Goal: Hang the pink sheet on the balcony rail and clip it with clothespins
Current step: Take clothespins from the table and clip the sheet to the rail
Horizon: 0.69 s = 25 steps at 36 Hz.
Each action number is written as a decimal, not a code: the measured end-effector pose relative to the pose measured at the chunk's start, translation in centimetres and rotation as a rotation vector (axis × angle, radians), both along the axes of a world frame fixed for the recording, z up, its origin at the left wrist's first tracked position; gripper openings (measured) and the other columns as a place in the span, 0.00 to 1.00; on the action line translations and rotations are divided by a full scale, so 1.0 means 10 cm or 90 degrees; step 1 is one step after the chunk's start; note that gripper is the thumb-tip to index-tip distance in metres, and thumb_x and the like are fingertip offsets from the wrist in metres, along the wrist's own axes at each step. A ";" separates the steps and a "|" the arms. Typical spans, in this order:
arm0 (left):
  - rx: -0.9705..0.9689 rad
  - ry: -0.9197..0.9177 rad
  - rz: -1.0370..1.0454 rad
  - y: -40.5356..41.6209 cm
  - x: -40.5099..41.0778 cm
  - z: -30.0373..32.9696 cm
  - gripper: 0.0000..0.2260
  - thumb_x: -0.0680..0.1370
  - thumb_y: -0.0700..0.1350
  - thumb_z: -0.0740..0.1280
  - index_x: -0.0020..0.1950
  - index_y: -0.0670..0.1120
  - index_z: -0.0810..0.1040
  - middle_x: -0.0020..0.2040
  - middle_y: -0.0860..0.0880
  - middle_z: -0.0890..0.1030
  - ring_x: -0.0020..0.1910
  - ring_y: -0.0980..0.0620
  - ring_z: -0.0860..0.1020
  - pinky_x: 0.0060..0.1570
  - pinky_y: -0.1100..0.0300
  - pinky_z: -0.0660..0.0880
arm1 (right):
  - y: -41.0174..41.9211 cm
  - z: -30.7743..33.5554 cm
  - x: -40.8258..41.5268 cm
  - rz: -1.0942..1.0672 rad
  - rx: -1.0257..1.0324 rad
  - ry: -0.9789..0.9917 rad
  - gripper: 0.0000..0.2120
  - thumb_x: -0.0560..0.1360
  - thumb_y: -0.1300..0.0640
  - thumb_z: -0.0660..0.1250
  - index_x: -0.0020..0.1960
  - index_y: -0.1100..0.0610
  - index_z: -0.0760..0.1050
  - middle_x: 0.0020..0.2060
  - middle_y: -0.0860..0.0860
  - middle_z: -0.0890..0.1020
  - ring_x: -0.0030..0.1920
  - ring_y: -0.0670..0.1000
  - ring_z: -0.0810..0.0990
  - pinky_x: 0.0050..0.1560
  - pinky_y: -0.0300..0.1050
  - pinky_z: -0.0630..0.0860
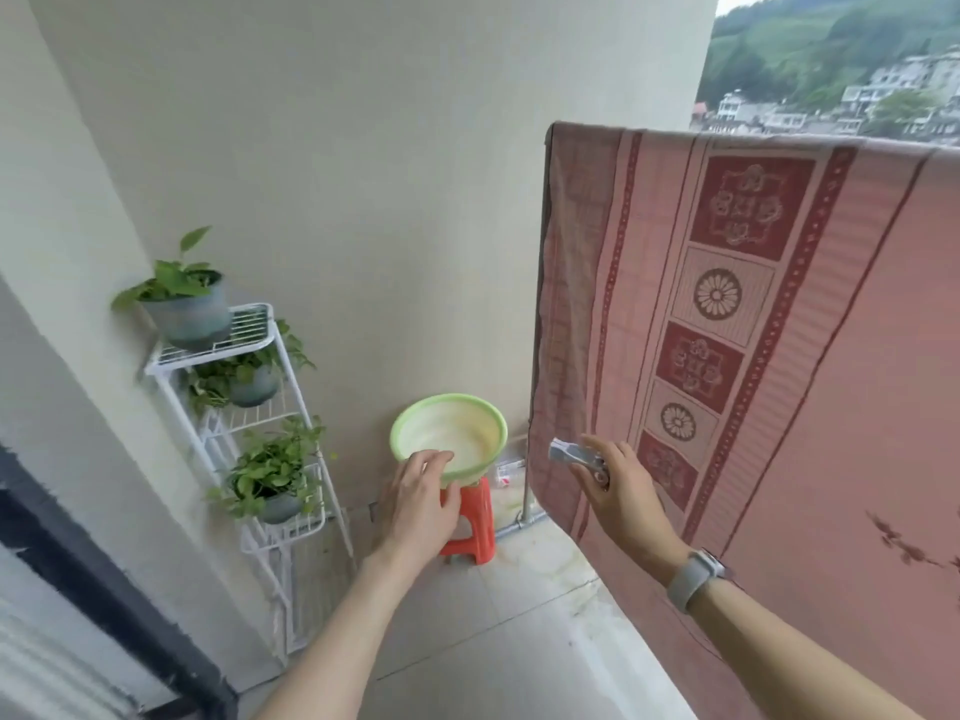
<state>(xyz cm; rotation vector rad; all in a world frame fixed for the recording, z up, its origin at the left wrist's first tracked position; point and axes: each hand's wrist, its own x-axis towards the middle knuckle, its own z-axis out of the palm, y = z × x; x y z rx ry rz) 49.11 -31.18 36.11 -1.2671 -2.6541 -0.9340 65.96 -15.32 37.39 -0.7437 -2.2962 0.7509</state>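
Pink sheet draped on rail, hands: right pinching clothespin, left relaxed above green basin.

Matt woven cloth sheet; glossy plastic basin, stool.

Soft, even daylight throughout, entering from the open side at far right beyond the pink sheet; no hard shadows and no glare, only faint shading under the white plant shelf at left. Strong wide-angle bending toward the edges, with the wall lines and the dark door frame at near left visibly slanted and curved. Slight softness overall, motion blur on the clothespin in the right hand, hazy and overexposed sky above the far hillside.
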 end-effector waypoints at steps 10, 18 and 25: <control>-0.025 0.001 -0.107 1.69 -1.56 -0.24 0.16 0.78 0.46 0.60 0.65 0.47 0.71 0.64 0.49 0.73 0.63 0.48 0.69 0.63 0.54 0.65 | 1.54 -0.22 -1.48 -0.116 0.007 0.074 0.08 0.73 0.55 0.67 0.49 0.55 0.73 0.40 0.45 0.73 0.39 0.44 0.73 0.38 0.32 0.66; 0.075 -0.050 -0.177 3.11 -2.73 0.24 0.14 0.78 0.44 0.61 0.63 0.46 0.74 0.61 0.49 0.75 0.61 0.50 0.72 0.61 0.59 0.67 | 2.66 -0.05 -2.67 -0.181 0.002 0.114 0.07 0.74 0.55 0.66 0.50 0.55 0.73 0.44 0.53 0.74 0.40 0.46 0.73 0.38 0.31 0.67; 0.237 -0.117 -0.283 4.48 -3.39 1.00 0.11 0.77 0.43 0.64 0.58 0.44 0.77 0.56 0.46 0.78 0.51 0.51 0.77 0.51 0.63 0.71 | 3.34 0.31 -3.21 -0.239 0.089 0.116 0.11 0.75 0.55 0.65 0.56 0.57 0.73 0.46 0.49 0.72 0.42 0.45 0.73 0.40 0.29 0.69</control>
